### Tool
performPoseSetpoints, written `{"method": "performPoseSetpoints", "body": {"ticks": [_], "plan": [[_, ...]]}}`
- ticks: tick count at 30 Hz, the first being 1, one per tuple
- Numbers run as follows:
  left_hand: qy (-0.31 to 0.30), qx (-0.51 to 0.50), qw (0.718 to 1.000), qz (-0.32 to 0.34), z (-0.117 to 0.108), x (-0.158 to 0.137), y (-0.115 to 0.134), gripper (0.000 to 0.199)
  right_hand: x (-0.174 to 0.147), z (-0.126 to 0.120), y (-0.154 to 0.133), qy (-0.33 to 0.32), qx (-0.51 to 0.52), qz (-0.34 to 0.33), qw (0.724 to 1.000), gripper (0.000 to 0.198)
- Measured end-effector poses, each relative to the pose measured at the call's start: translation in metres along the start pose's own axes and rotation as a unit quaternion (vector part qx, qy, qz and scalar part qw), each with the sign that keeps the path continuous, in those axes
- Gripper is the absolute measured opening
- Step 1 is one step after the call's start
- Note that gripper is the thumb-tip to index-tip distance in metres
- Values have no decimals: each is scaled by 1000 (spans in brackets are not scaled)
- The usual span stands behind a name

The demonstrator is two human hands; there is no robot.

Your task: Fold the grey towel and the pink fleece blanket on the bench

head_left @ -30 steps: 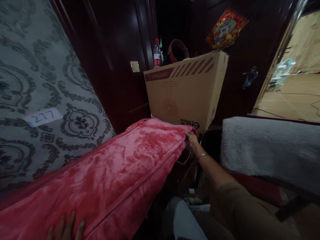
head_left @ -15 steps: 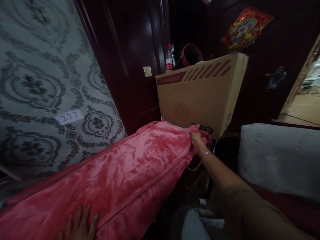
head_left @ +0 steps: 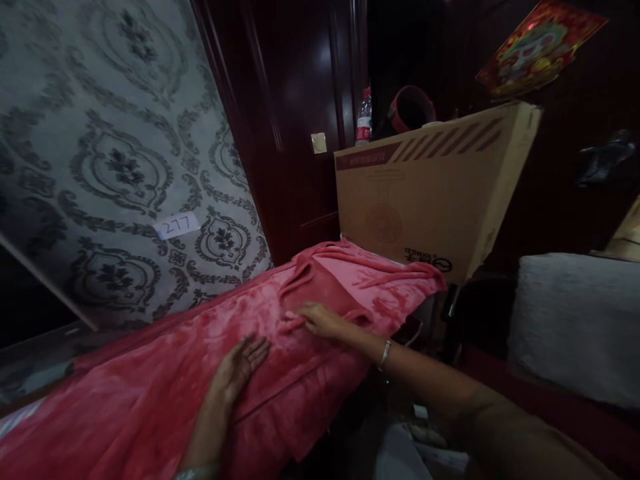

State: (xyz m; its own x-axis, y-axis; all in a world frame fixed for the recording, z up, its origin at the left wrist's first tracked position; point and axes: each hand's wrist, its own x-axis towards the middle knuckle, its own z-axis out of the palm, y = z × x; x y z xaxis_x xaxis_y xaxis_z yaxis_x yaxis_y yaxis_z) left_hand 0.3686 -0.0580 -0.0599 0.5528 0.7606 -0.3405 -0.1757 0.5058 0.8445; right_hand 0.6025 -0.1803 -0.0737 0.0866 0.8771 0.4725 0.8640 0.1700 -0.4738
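Note:
A pink plush blanket (head_left: pixel 165 380) lies spread along a long surface beside the wall. My right hand (head_left: pixel 320 320) pinches a corner of it, and that part is folded back over the middle of the blanket. My left hand (head_left: pixel 240 367) is open, fingers stretched out, palm turned toward the right hand, at the blanket just left of the fold. The blanket's far end hangs in loose folds near the cardboard box. What lies beneath the blanket is mostly hidden.
A large cardboard box (head_left: pixel 420 193) stands at the far end, with a plastic bottle (head_left: pixel 365 119) behind its top edge. Patterned wallpaper (head_left: pixel 120 167) bearing a paper label (head_left: pixel 177 225) is on the left. A grey fluffy cushion-like thing (head_left: pixel 575 327) sits on the right.
My right hand has drawn the blanket's corner from the far right edge back toward the middle, folding it over. My left hand has moved forward and right. The view has shifted left.

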Motion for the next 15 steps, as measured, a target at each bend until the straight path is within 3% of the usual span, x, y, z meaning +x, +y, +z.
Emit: {"method": "performPoseSetpoints", "body": {"ticks": [3, 7, 11, 15], "plan": [[1, -2, 1000, -15, 9, 23, -2, 11, -27, 14, -1, -36, -42, -9, 998, 53], [11, 58, 998, 22, 24, 50, -6, 13, -46, 24, 7, -20, -52, 6, 998, 56], [29, 139, 982, 127, 45, 84, -6, 46, -60, 39, 14, 16, -31, 0, 999, 58], [31, 155, 976, 152, 68, 130, 1, 78, -70, 53, 19, 53, -16, 16, 998, 62]]}}
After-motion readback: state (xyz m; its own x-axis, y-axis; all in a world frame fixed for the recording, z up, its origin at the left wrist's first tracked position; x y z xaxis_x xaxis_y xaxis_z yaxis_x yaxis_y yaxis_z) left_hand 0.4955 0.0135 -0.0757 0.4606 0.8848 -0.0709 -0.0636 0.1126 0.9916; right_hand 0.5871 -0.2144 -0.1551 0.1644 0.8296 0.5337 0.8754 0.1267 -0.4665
